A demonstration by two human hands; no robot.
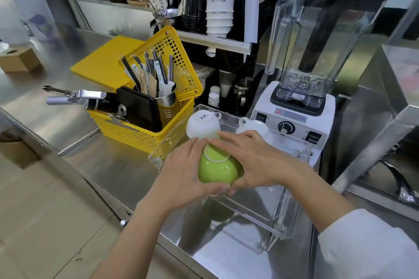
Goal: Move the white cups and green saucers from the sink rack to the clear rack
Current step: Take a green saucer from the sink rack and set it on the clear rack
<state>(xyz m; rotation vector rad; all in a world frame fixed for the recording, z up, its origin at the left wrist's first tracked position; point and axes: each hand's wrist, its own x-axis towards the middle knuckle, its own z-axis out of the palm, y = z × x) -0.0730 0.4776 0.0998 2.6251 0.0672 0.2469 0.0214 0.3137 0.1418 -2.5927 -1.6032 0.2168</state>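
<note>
Both hands hold a stack of green saucers (216,169) upside down over the clear rack (292,192) on the steel counter. My left hand (183,172) grips the stack's left side and my right hand (254,161) covers its right side and top. Two white cups sit upside down at the rack's far end: one white cup (204,124) on the left with a printed base, another white cup (252,127) to its right. How many saucers are in the stack is hidden by my fingers.
A yellow basket (145,133) with utensils, a black tray and a metal tool stands left of the rack. A white blender (301,106) with a clear jar stands behind it. A steel sink unit (390,133) rises at right. A yellow board (102,63) lies further back.
</note>
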